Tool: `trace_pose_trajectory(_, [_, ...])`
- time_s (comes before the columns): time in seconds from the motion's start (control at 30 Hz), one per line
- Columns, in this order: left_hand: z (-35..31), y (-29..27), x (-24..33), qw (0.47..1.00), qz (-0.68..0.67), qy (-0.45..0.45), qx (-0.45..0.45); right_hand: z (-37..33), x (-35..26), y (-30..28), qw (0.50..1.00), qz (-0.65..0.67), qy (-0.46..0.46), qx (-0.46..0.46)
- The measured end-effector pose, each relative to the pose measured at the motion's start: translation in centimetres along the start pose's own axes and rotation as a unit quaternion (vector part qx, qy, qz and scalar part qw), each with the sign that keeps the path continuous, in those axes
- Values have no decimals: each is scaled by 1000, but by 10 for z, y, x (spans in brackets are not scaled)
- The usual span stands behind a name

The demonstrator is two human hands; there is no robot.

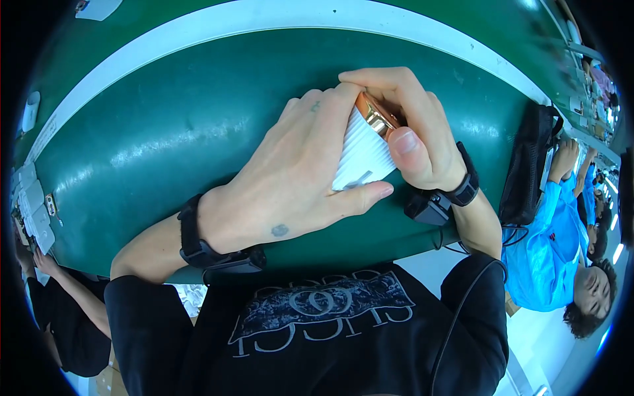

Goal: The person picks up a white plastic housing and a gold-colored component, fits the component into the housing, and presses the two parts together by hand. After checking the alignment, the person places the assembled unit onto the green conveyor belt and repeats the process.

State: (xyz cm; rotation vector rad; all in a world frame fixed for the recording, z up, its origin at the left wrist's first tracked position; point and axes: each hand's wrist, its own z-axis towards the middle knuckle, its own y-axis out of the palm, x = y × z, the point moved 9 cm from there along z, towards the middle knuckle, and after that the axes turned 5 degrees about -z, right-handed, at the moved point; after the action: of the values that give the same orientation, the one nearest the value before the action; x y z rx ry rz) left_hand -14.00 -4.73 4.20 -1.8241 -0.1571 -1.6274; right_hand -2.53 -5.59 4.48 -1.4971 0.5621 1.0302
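Note:
Above the green tabletop I hold a white ribbed object with a shiny copper-coloured end point(364, 148), whose exact kind I cannot make out. My left hand point(297, 155) is closed round its white body from the left, the thumb along the lower edge and the back of the hand facing up. My right hand point(421, 135) curls round the copper end from the right, its thumb against the side and its forefinger reaching over the top to the left hand's fingers. The object is tilted, the copper end pointing up and right. Both hands cover much of it.
A green table point(178, 125) with a white strip point(277, 20) beyond it lies beneath my hands. A black bag point(531, 165) stands at the right edge, beside a person in blue point(545, 244). At the left are white pieces point(33, 204) and another person's arm point(76, 287).

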Motion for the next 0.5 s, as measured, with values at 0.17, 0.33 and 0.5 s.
trace_pose_trajectory(0.17, [1, 0, -1, 1000, -6, 24, 6, -1, 3, -2, 1000, -1, -18, 9])
trace_pose_trajectory(0.33, [2, -1, 2, 999, 2, 33, 1, -2, 2, -6, 999, -2, -43, 28])
trace_pose_trajectory(0.5, [13, -11, -7, 996, -71, -38, -46, -2, -3, -14, 1000, -6, -20, 14])
